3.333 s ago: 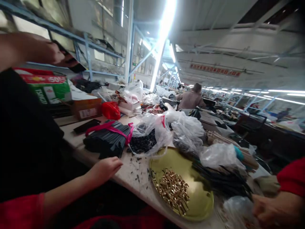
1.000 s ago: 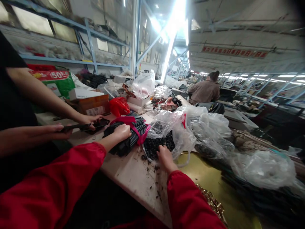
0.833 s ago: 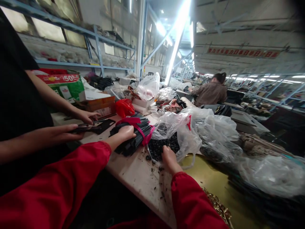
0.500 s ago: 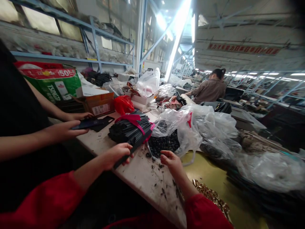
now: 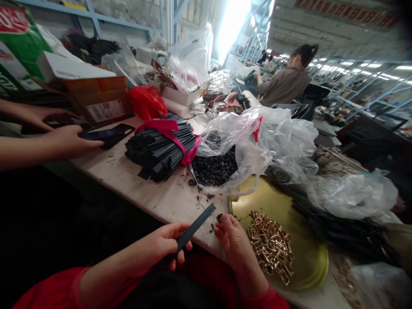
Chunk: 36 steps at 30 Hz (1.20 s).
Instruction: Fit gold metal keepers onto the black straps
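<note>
My left hand (image 5: 172, 244) is closed around a flat black strap (image 5: 197, 223), whose free end points up and to the right. Close to that end, my right hand (image 5: 230, 234) pinches a small dark loop (image 5: 219, 218) between thumb and fingertips. Many black loops (image 5: 217, 167) lie in an open clear plastic bag (image 5: 254, 161) beyond my hands. A bundle of black straps (image 5: 161, 150), tied with a pink band (image 5: 169, 125), rests on the table to the left of the bag. Gold-coloured buckles (image 5: 270, 246) are heaped in a round gold tray (image 5: 309, 257) beside my right hand.
At the left, another person's hands (image 5: 67, 137) hold a phone (image 5: 92, 135) near the table edge (image 5: 106, 180). Behind are a cardboard box (image 5: 99, 101) and a red plastic bag (image 5: 148, 103). More plastic bags (image 5: 350, 193) lie at the right. Farther off a person (image 5: 285, 83) sits working.
My view has tilted downward. My right hand has come away from the bag of loops, now with a small dark loop at its fingertips. The strap in my left hand has moved away from the bundle.
</note>
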### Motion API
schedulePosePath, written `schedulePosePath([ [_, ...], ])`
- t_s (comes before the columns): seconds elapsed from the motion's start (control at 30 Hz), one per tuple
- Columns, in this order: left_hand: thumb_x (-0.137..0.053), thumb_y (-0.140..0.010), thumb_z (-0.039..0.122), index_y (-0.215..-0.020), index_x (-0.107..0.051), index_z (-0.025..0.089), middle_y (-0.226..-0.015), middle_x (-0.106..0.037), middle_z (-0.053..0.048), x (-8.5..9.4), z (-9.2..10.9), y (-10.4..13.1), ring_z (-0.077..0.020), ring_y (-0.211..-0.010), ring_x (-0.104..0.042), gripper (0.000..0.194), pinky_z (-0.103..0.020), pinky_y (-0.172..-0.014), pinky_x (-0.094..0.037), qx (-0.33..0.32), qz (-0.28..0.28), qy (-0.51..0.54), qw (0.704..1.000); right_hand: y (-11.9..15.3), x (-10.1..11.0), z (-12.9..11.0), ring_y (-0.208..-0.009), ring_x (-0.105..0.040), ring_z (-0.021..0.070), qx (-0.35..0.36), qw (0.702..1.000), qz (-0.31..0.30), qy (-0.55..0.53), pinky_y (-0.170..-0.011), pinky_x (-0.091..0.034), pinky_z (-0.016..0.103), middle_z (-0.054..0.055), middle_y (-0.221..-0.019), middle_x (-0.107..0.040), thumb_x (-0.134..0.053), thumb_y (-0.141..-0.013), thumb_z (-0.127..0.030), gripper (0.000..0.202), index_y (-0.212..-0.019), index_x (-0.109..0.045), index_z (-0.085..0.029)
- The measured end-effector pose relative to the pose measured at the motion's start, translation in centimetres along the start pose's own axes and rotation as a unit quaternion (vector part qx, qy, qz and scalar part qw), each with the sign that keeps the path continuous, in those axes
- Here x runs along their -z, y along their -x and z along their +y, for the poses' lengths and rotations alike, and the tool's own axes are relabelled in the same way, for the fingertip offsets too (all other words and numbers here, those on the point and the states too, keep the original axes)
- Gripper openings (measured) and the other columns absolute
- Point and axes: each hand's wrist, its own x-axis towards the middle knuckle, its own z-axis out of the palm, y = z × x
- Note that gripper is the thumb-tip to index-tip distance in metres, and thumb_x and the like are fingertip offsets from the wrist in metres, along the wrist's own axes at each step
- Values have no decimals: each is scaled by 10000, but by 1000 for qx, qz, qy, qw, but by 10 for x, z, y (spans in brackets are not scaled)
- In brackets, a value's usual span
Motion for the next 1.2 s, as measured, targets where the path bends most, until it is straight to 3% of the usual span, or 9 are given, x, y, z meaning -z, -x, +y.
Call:
schedulePosePath([
  [0.23,-482,-748,377,-1043,-493,171,-711,-550,33,6,-12,-14,-58,-476,-468,360,-170,-444,-350,-23,-49,-122,991,8,1,-6,-563,-569,57,-6,999,19,-36,-544,-490,156,-48,-679,-624,-830,-493,-313,389,-789,-611,-190],
  [0.4,-387,-808,444,-867,-511,161,-650,-541,26,-4,0,-21,-93,-501,-486,315,-194,-479,-350,-66,-41,-246,966,16,0,-1,-589,-571,51,-19,999,-31,-18,-596,-485,162,-22,-749,-647,-789,-579,-303,330,-846,-639,-178],
  [0.57,-373,-821,341,-583,-470,184,-514,-463,31,-12,13,-21,-109,-483,-413,302,-222,-473,-247,-161,39,-478,862,27,4,3,-547,-534,74,44,995,-34,80,-565,-454,198,-33,-653,-611,-752,-611,-349,284,-802,-639,-172],
  [0.67,-411,-804,320,-561,-491,185,-516,-485,21,-13,13,-21,-116,-490,-415,289,-235,-478,-217,-173,26,-539,824,34,8,5,-526,-511,89,78,982,-68,160,-537,-428,213,-40,-589,-588,-734,-612,-354,262,-767,-636,-166],
  [0.83,-349,-848,404,-851,-572,194,-575,-552,21,-22,3,-25,-134,-478,-472,306,-219,-465,-303,-110,-51,-457,881,40,13,18,-554,-517,110,121,958,-87,245,-551,-417,232,-31,-626,-598,-704,-637,-327,257,-828,-628,-172],
  [0.93,-383,-844,432,-1136,-494,206,-835,-644,-18,-28,-5,-29,-171,-722,-575,385,-227,-623,-406,-148,-37,-379,913,42,21,21,-609,-535,130,186,934,-46,300,-578,-424,240,-28,-689,-593,-693,-654,-341,392,-1001,-584,-196],
  [1.0,-408,-836,434,-1102,-537,208,-982,-635,-28,-31,-9,-34,-185,-882,-557,372,-233,-747,-400,-190,-48,-354,915,43,33,11,-654,-549,145,226,897,-34,379,-611,-429,251,-14,-724,-597,-643,-712,-349,396,-1069,-554,-203],
  [1.07,-404,-829,442,-941,-595,189,-871,-637,-12,-32,-11,-41,-180,-806,-552,335,-235,-706,-397,-191,-53,-358,912,41,47,-9,-703,-559,163,259,829,-1,495,-650,-428,271,17,-763,-601,-538,-803,-335,286,-1049,-558,-191],
  [1.2,-406,-786,417,-721,-510,186,-548,-476,55,-36,-14,-52,-124,-536,-439,261,-214,-508,-320,-177,31,-342,922,26,74,-50,-815,-565,219,258,575,92,771,-712,-405,310,108,-895,-600,-494,-826,-213,136,-887,-599,-152],
])
